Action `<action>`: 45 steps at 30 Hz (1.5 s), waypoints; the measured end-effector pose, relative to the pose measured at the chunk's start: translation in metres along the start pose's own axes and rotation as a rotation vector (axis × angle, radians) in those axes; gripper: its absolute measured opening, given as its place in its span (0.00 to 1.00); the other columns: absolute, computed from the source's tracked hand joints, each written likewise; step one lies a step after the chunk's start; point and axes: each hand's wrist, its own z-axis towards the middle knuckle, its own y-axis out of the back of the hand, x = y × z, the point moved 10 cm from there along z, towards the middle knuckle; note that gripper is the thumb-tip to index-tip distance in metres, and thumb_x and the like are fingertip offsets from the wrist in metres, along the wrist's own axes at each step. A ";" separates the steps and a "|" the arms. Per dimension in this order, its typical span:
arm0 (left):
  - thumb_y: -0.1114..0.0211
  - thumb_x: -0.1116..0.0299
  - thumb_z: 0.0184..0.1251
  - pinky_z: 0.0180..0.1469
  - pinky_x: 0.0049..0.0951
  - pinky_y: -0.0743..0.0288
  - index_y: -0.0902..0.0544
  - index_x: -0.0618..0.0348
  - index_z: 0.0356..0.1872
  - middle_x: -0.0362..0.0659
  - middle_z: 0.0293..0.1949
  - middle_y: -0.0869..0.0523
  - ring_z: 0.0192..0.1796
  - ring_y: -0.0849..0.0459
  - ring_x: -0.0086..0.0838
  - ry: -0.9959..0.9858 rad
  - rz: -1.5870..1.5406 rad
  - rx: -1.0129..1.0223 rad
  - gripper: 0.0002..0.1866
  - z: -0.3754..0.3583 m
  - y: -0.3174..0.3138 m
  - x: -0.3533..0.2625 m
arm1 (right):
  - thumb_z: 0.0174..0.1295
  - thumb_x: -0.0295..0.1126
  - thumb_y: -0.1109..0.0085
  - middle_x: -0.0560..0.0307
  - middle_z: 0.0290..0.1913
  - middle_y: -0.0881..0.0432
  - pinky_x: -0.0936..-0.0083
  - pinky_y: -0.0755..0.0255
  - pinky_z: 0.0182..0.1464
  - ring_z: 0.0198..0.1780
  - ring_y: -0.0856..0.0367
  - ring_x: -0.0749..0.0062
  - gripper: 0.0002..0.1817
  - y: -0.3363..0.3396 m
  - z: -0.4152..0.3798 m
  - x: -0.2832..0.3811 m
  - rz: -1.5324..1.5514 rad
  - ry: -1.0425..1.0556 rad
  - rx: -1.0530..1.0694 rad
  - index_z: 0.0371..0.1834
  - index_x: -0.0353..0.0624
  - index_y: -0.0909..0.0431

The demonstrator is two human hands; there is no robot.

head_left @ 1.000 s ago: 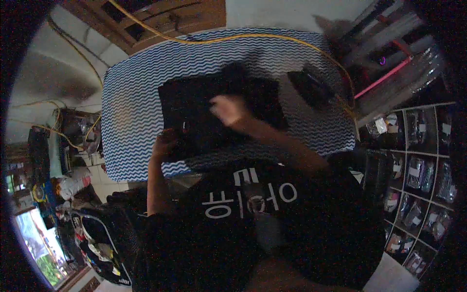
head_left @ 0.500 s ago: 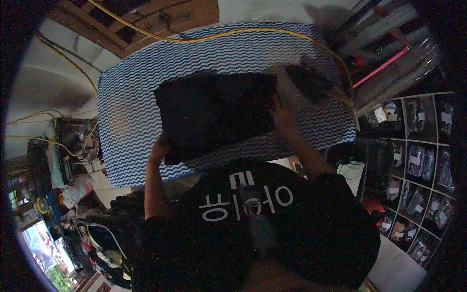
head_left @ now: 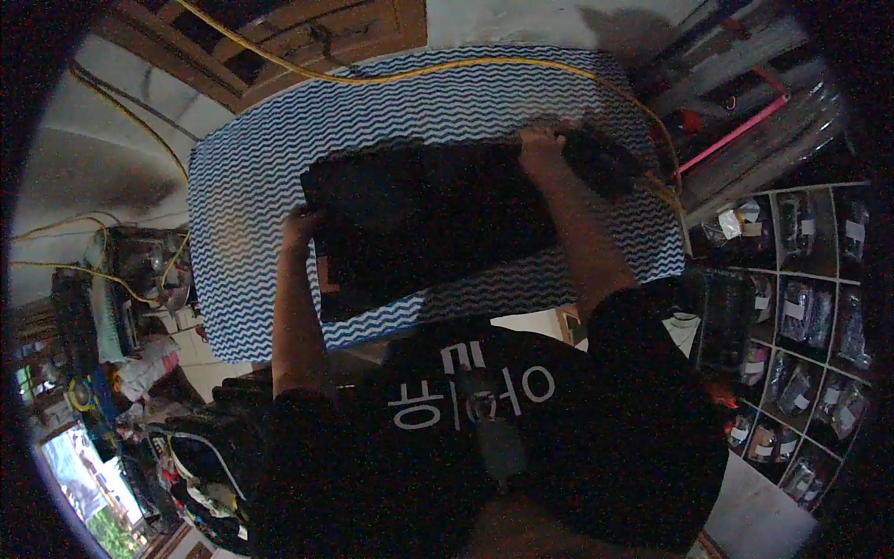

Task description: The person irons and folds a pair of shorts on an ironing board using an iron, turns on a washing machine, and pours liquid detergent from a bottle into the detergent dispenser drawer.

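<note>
A dark piece of cloth, apparently a black garment, lies spread on a blue-and-white zigzag cover. My left hand is at its left edge, fingers closed on the fabric. At the far right corner of the garment, my right hand has its fingers curled around the cloth. Just right of that hand rests a dark object, probably an iron, though the dim light hides its details. Folds within the black fabric are hard to make out.
A yellow cord runs along the cover's far edge and down its right side. Shelves with plastic-wrapped packets stand at right. Wooden furniture is beyond the table. Bags and clutter lie at lower left.
My left hand has moved up along the garment's left edge. My right hand has moved up to its far right corner. The garment's near right side now extends further right.
</note>
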 end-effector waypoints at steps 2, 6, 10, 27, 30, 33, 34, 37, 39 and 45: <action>0.37 0.75 0.53 0.40 0.26 0.28 0.25 0.64 0.47 0.41 0.35 0.19 0.35 0.22 0.28 -0.022 -0.165 0.074 0.18 0.008 -0.009 0.005 | 0.58 0.31 0.53 0.43 0.59 0.33 0.49 0.46 0.62 0.62 0.39 0.47 0.18 0.000 -0.006 0.010 -0.031 0.021 -0.249 0.52 0.42 0.30; 0.36 0.75 0.53 0.38 0.26 0.28 0.24 0.62 0.38 0.39 0.32 0.20 0.34 0.23 0.26 -0.241 -0.368 0.032 0.11 -0.006 -0.017 -0.009 | 0.58 0.33 0.51 0.47 0.65 0.40 0.46 0.50 0.63 0.64 0.42 0.49 0.23 -0.052 -0.071 0.114 0.078 0.570 -0.480 0.58 0.44 0.34; 0.36 0.74 0.54 0.38 0.25 0.29 0.24 0.61 0.36 0.38 0.31 0.20 0.33 0.24 0.24 -0.265 -0.203 -0.053 0.09 -0.007 -0.012 -0.011 | 0.58 0.38 0.48 0.47 0.67 0.44 0.48 0.49 0.63 0.66 0.44 0.51 0.29 -0.045 -0.103 0.100 0.124 0.507 -0.284 0.63 0.44 0.40; 0.47 0.71 0.56 0.64 0.50 0.48 0.25 0.38 0.53 0.49 0.57 0.31 0.63 0.38 0.41 -0.959 1.237 0.083 0.21 -0.051 -0.220 -0.164 | 0.53 0.49 0.40 0.44 0.52 0.25 0.60 0.33 0.53 0.53 0.27 0.51 0.32 0.021 0.004 -0.153 0.291 0.146 -0.141 0.57 0.42 0.33; 0.49 0.68 0.59 0.59 0.47 0.41 0.24 0.36 0.51 0.47 0.51 0.26 0.58 0.32 0.40 -0.967 1.340 0.087 0.19 -0.041 -0.221 -0.164 | 0.53 0.49 0.41 0.44 0.48 0.24 0.60 0.32 0.51 0.50 0.26 0.50 0.30 0.041 -0.019 -0.113 0.268 0.181 -0.033 0.53 0.42 0.31; 0.47 0.70 0.56 0.54 0.44 0.37 0.23 0.43 0.48 0.46 0.44 0.24 0.53 0.28 0.40 -1.053 1.186 -0.019 0.17 -0.056 -0.197 -0.172 | 0.53 0.50 0.41 0.44 0.45 0.23 0.59 0.31 0.49 0.48 0.25 0.50 0.28 0.038 -0.052 -0.056 0.202 0.233 0.030 0.50 0.42 0.30; 0.47 0.70 0.55 0.53 0.43 0.36 0.23 0.46 0.47 0.45 0.42 0.23 0.51 0.27 0.40 -1.124 1.077 -0.115 0.16 -0.073 -0.181 -0.175 | 0.53 0.50 0.41 0.44 0.44 0.23 0.59 0.31 0.48 0.47 0.24 0.50 0.27 0.027 -0.062 -0.031 0.184 0.255 0.048 0.48 0.42 0.29; 0.46 0.71 0.54 0.49 0.43 0.34 0.24 0.53 0.43 0.46 0.39 0.23 0.48 0.26 0.42 -1.121 0.892 -0.274 0.14 -0.116 -0.146 -0.162 | 0.52 0.51 0.41 0.45 0.41 0.22 0.59 0.30 0.46 0.44 0.23 0.49 0.26 -0.019 -0.079 0.042 0.150 0.321 0.088 0.45 0.41 0.28; 0.46 0.71 0.54 0.47 0.43 0.33 0.24 0.56 0.42 0.48 0.38 0.23 0.45 0.25 0.43 -1.024 0.817 -0.279 0.13 -0.128 -0.133 -0.145 | 0.52 0.51 0.41 0.45 0.39 0.21 0.58 0.30 0.45 0.42 0.22 0.49 0.25 -0.035 -0.082 0.086 0.183 0.352 0.037 0.42 0.41 0.27; 0.44 0.70 0.54 0.41 0.43 0.31 0.25 0.57 0.41 0.50 0.35 0.22 0.39 0.23 0.45 -0.825 0.673 -0.207 0.12 -0.132 -0.129 -0.088 | 0.50 0.49 0.40 0.48 0.27 0.21 0.58 0.28 0.35 0.32 0.21 0.51 0.22 0.009 -0.040 0.165 0.387 0.534 -0.298 0.37 0.43 0.26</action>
